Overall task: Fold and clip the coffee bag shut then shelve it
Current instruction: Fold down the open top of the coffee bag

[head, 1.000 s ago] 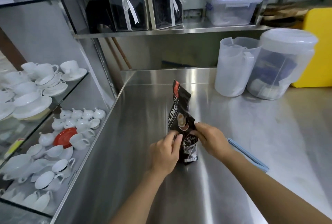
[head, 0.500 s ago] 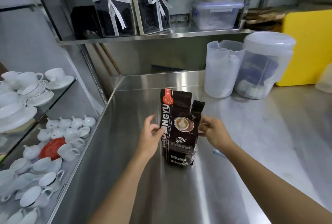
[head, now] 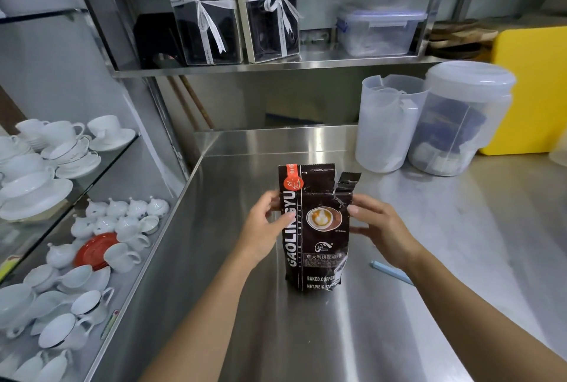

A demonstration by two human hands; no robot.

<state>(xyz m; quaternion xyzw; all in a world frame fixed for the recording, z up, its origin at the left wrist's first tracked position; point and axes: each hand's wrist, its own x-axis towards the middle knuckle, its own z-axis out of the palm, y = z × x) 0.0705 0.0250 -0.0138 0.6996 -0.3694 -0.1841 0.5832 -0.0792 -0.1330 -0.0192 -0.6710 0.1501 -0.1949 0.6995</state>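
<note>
We had the coffee bag (head: 316, 228) standing upright on the steel counter (head: 399, 320), its printed front turned toward us. Our left hand (head: 265, 228) was closed on the bag's left edge, thumb across the front and fingers curled round behind. Our right hand (head: 380, 228) met the right edge with its fingers (head: 357, 210) only loosely curled, fingertips touching the side of the bag; we could not tell whether it truly gripped or just steadied. The top of the bag stood unfolded, and at its upper right corner a torn flap (head: 348, 182) stuck up apart from the rest of the top edge.

A light blue clip (head: 391, 272) lay flat on the counter just to the right of the bag, partly hidden behind our right wrist.

Farther back on the right stood a clear plastic jug (head: 388, 124) and, touching it, a lidded clear container (head: 460, 121) with dark packets inside; a yellow board (head: 534, 90) rose behind them. Above the counter ran a steel shelf (head: 276, 67) that carried two dark boxes tied with white ribbon (head: 233, 13) and, to their right, stacked clear tubs with blue latches (head: 380, 22). To our left, glass shelves (head: 101, 167) held white cups, saucers and small teapots, with one red saucer (head: 95, 249) among them
</note>
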